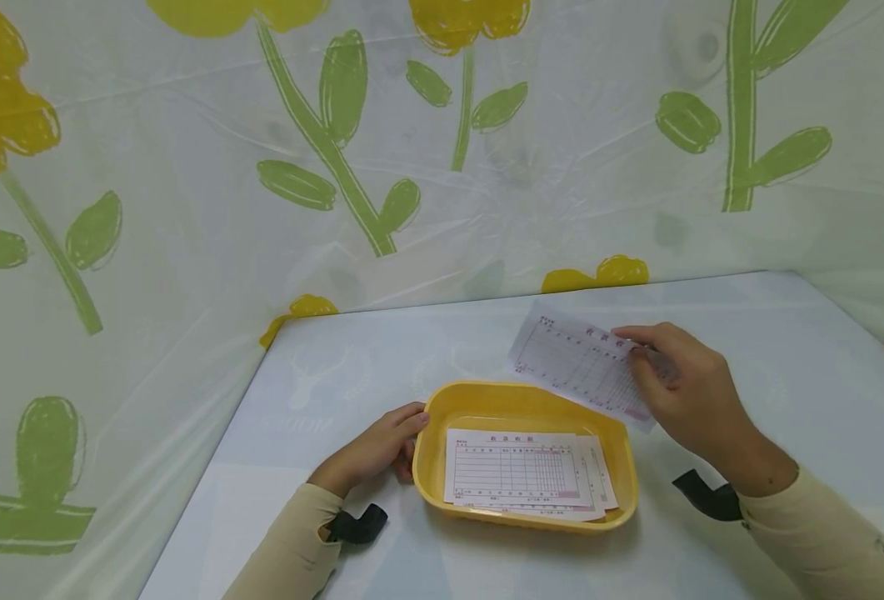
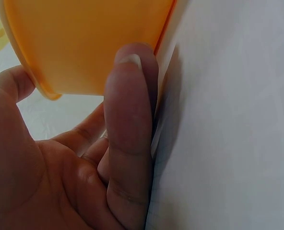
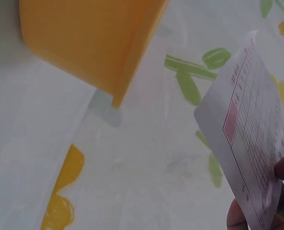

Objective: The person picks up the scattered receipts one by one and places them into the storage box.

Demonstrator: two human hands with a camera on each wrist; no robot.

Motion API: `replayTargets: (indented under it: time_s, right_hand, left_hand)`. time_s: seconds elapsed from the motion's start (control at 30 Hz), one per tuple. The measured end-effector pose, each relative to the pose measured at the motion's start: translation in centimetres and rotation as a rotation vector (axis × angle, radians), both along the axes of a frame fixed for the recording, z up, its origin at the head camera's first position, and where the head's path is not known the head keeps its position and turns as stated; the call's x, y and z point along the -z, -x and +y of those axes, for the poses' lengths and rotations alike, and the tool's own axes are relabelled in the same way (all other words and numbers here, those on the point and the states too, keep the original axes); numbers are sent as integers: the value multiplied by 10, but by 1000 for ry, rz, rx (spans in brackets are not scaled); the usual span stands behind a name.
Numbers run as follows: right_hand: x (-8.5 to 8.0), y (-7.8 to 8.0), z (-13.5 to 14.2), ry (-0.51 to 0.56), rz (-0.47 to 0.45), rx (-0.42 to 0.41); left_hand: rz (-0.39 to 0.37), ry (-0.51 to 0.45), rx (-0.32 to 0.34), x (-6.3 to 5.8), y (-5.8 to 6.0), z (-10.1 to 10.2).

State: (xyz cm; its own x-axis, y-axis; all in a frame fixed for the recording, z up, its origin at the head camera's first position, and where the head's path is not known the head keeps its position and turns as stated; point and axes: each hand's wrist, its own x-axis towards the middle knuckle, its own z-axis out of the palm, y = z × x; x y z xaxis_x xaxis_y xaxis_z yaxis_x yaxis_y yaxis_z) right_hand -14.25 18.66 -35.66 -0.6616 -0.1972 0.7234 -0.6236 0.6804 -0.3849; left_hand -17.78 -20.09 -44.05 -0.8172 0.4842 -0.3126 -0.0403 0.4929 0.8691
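Observation:
A yellow plastic basket (image 1: 427, 450) stands on the table with several printed receipt slips (image 1: 512, 467) stacked loosely in it. At the basket's left end, my left hand (image 1: 374, 446) holds the rim; in the left wrist view one fingertip (image 2: 22, 84) meets the rim and another digit lies low by the outer wall. Above the basket's far right corner, my right hand (image 1: 685, 383) pinches a single receipt slip (image 1: 569, 354) between thumb and fingers. That slip (image 3: 242, 129) is tilted and slightly bent in the right wrist view, apart from the basket.
The pale table (image 1: 322, 375) has faint printed patterns. Behind it and to the left hangs a white sheet (image 1: 187, 183) with yellow flowers and green leaves. Black straps (image 1: 359, 525) are near both wrists.

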Motion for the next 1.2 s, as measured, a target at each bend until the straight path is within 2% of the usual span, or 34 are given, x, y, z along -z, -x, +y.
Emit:
replayTargets:
  time_s: [0.27,0.53,0.9,1.2]
  right_hand:
    - [4,-2,-5,15,9,-44]
    - [11,-5,-13,-2,-2,-73]
    - [21,-6,-22,-2,0,-157]
    - [27,-8,-31,-20,-62,-176]
  left_hand:
    - [1,-16,10,-1,0,0]
    - [-8,-6,2,3,-1,-1]
    - [3,1,2,2,0,0]
    - [4,-11,9,0,1,-1]
